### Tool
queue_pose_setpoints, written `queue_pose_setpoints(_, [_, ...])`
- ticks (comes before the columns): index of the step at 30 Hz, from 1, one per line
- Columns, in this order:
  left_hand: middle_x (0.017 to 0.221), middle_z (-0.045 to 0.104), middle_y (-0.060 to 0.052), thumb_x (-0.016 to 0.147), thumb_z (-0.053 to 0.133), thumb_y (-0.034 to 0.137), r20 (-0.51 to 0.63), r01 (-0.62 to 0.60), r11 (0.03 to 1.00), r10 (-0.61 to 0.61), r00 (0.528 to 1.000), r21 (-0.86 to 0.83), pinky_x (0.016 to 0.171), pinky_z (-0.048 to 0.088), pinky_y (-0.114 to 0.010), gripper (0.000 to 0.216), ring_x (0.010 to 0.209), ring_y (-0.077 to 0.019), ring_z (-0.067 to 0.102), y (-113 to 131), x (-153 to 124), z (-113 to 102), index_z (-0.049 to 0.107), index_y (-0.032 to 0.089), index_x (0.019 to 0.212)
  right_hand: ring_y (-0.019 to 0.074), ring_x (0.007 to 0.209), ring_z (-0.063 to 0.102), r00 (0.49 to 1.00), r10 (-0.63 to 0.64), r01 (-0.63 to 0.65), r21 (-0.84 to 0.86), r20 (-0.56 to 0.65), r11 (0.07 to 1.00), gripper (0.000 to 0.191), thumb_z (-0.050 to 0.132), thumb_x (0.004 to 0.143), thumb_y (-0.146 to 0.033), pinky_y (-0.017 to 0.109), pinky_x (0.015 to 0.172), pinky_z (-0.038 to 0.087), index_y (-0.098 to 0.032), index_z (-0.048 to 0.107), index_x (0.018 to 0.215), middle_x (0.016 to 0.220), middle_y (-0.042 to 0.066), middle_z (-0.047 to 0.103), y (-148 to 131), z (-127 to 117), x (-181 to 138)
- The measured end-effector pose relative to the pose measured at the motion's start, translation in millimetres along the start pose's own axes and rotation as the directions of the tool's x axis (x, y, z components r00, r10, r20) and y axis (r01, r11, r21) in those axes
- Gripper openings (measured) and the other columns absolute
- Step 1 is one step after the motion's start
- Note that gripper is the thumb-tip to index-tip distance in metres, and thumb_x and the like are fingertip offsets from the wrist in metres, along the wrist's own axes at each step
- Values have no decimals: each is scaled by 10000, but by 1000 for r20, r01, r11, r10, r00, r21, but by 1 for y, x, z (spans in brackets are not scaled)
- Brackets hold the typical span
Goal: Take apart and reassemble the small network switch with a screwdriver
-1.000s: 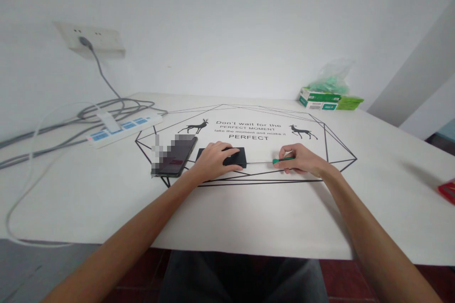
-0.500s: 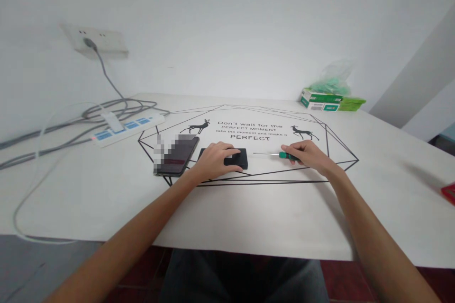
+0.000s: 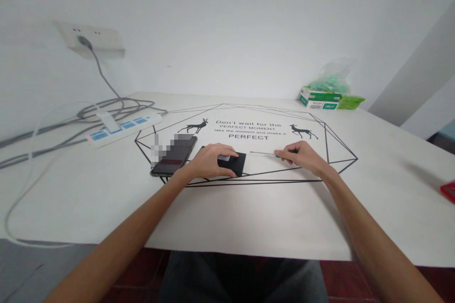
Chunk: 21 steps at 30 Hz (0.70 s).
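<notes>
My left hand [image 3: 209,160] grips a flat black rectangular box [image 3: 238,164] across its top, thumb on the near edge and fingers on the far side. A pale label shows on the box beneath the fingers; its left part is mostly covered. In my right hand [image 3: 301,155] is a screwdriver [image 3: 276,153], its green handle largely hidden by the closed fingers. The thin metal shaft points left at the box, its tip a short gap from the box's right end. Just left of my left hand lies a dark phone [image 3: 179,155], partly pixelated.
A white power strip [image 3: 130,127] with coiled grey cables sits at the left, below a wall socket [image 3: 106,40]. Green-and-white boxes [image 3: 320,97] with a plastic bag [image 3: 334,78] stand at the back right. A red object [image 3: 448,191] shows at the right edge of the printed white table [image 3: 270,218].
The black box has turned in my left hand, showing a wider face with its right end nearer me. My right hand has shifted slightly left and covers more of the screwdriver handle.
</notes>
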<state>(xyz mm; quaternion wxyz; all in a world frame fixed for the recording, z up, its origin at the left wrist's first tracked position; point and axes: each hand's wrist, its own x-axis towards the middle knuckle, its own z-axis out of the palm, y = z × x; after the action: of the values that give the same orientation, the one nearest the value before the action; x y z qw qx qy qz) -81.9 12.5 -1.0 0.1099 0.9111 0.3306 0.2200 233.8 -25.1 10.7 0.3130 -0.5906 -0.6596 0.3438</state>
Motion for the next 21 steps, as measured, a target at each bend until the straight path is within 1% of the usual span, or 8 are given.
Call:
queue_pose_setpoints(4, [1204, 709, -62, 685, 781, 583, 0, 1, 1000, -1, 1000, 17, 967, 503, -406, 527, 1101, -274, 658, 0, 0, 0, 735, 253, 1093, 92, 484, 361, 999, 25, -26, 19, 24, 999, 518, 731, 690, -640, 268, 496, 308, -161, 613, 533, 472, -23, 452, 3, 4, 2])
queue_pose_setpoints(7, [1206, 708, -72, 689, 785, 566, 12, 9, 1000, -9, 1000, 18, 976, 496, -415, 530, 1107, -280, 655, 1, 0, 0, 728, 237, 1101, 97, 502, 382, 999, 9, -10, 15, 49, 1000, 535, 709, 707, -653, 269, 511, 330, -159, 600, 533, 490, -19, 462, 5, 7, 3])
queue_pose_setpoints(16, [1217, 701, -80, 690, 776, 573, 43, 30, 999, -31, 999, 10, 999, 479, -411, 560, 1132, -284, 641, 4, 0, -4, 715, 215, 1116, 101, 514, 373, 995, -40, 40, -7, 97, 999, 556, 675, 725, -671, 284, 527, 302, -166, 562, 523, 504, -19, 462, 4, 11, 3])
queue_pose_setpoints(21, [1226, 699, -76, 691, 765, 594, 50, 29, 999, -30, 998, 16, 1014, 464, -419, 563, 1138, -282, 636, 3, 0, -3, 712, 232, 1119, 106, 522, 369, 995, -29, 29, 9, 100, 1000, 553, 675, 724, -672, 290, 532, 296, -172, 549, 522, 508, -20, 456, 3, 12, 3])
